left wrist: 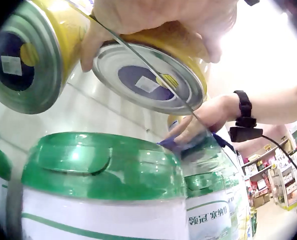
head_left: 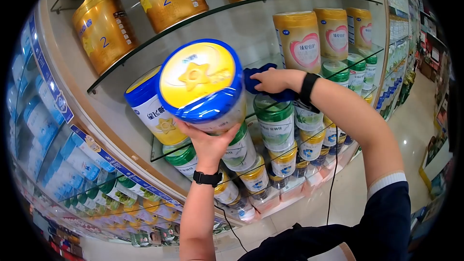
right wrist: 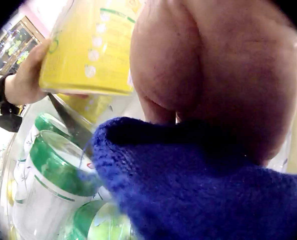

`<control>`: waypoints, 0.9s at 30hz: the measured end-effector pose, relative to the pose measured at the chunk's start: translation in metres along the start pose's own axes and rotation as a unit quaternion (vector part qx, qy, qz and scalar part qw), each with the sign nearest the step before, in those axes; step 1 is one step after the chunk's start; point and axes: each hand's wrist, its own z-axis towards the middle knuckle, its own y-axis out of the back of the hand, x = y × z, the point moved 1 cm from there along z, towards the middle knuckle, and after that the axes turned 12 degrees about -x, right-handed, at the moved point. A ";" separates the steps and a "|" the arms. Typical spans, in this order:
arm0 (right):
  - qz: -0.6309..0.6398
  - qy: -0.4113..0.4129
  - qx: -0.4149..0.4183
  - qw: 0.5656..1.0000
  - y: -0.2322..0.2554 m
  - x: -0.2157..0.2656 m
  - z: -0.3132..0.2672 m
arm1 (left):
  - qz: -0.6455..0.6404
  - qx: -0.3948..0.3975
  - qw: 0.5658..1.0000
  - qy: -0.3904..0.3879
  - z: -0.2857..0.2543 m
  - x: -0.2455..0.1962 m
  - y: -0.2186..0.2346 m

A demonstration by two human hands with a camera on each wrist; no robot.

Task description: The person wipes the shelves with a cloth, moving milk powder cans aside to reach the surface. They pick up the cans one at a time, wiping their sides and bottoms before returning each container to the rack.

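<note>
A large can with a blue-rimmed yellow lid is gripped low on its side by the left hand, tilted so its lid faces the head camera. In the left wrist view the can's metal base shows between that hand's thumb and fingers. The right hand holds a dark blue cloth over the glass shelf, to the right of the can. Seen from the right wrist, the cloth bunches under the right hand, whose fingertips are hidden.
Another blue-lidded can stands left of the held one. Gold cans line the shelf above, and cans with pink hearts stand at the right. Green-lidded cans fill the shelf below the glass edge. A black cable hangs down.
</note>
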 end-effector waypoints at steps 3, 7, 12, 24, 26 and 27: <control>0.006 0.033 0.032 0.999 0.004 0.018 0.021 | -0.077 -0.033 0.995 0.054 0.006 0.000 -0.001; 0.076 0.168 0.068 0.980 -0.004 0.035 0.044 | -0.090 -0.018 0.994 0.056 0.008 -0.007 0.006; 0.188 0.349 0.060 0.916 -0.014 0.051 0.030 | -0.109 -0.037 0.991 0.065 0.006 -0.028 0.015; 0.214 0.345 -0.052 0.912 -0.012 0.006 -0.053 | -0.142 -0.045 0.986 0.073 0.027 -0.045 0.023; 0.193 0.308 -0.086 0.928 -0.004 -0.011 -0.072 | -0.124 -0.036 0.986 0.106 0.029 -0.047 0.019; 0.177 0.288 -0.099 0.936 -0.001 -0.022 -0.080 | -0.111 -0.037 0.989 0.093 0.029 -0.043 0.016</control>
